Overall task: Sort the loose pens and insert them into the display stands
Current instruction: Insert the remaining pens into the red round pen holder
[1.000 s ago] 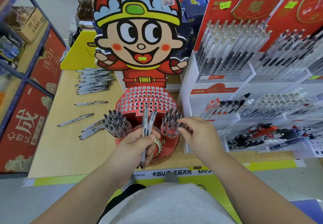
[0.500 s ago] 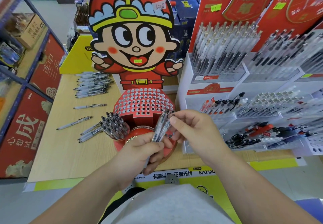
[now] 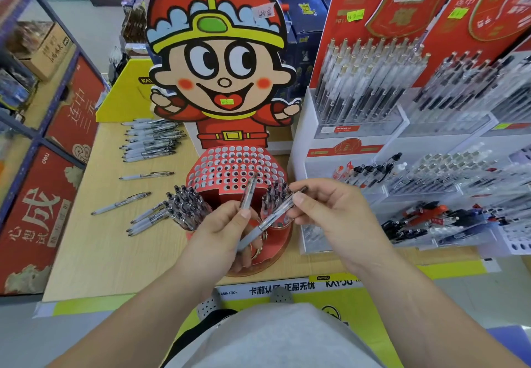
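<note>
A red cartoon display stand [image 3: 235,166] with many round holes stands on the wooden table. Its two front cups [image 3: 186,206] hold clusters of pens. My left hand [image 3: 221,232] grips one clear pen [image 3: 249,191] that points up in front of the stand. My right hand [image 3: 330,212] pinches the top of a second pen [image 3: 270,218], which slants down to the left toward my left hand. Loose pens [image 3: 152,140] lie in a pile at the back left of the table, with single pens [image 3: 120,203] nearer.
A white tiered rack [image 3: 402,137] full of pens stands to the right of the stand. Red boxes on blue shelving [image 3: 57,166] line the left side. A yellow box [image 3: 126,94] sits behind the pen pile. The table's front edge runs just before my body.
My right hand has left the right cup, reached the pens in my left hand and pulled one away to the right. My left hand now holds one pen.
</note>
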Demonstrator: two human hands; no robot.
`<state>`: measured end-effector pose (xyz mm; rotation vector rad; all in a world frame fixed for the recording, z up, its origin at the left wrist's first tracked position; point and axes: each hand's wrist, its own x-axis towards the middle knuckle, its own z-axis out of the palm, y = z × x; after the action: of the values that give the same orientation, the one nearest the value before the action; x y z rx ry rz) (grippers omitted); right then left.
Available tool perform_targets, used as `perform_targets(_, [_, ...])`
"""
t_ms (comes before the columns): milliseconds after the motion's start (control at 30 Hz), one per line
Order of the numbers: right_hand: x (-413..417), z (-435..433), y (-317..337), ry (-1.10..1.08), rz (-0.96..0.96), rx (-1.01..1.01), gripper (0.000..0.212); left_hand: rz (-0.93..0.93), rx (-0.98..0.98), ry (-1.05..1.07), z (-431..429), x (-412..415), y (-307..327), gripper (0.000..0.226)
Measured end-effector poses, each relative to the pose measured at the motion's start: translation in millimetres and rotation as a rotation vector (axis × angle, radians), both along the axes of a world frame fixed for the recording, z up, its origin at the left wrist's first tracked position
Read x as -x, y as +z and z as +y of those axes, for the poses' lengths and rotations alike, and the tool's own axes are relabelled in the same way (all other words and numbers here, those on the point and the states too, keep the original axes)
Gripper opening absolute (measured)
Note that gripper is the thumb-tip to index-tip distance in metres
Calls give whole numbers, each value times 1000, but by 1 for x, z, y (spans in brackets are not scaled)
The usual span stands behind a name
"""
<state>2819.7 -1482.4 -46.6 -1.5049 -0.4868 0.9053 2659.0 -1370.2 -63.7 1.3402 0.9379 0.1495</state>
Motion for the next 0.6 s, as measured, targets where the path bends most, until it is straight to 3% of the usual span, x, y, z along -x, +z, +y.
perform_targets(133, [-13, -1, 4, -53, -116, -49, 23, 26, 44, 138, 8, 5, -7, 23])
perform_targets(333, [-20, -5, -17, 77, -694, 174, 27, 53, 46, 162, 12, 14, -12, 23])
perform_targets(600, [-12, -4, -48, 299, -954, 247, 25, 47, 58, 157, 12, 16, -13, 23])
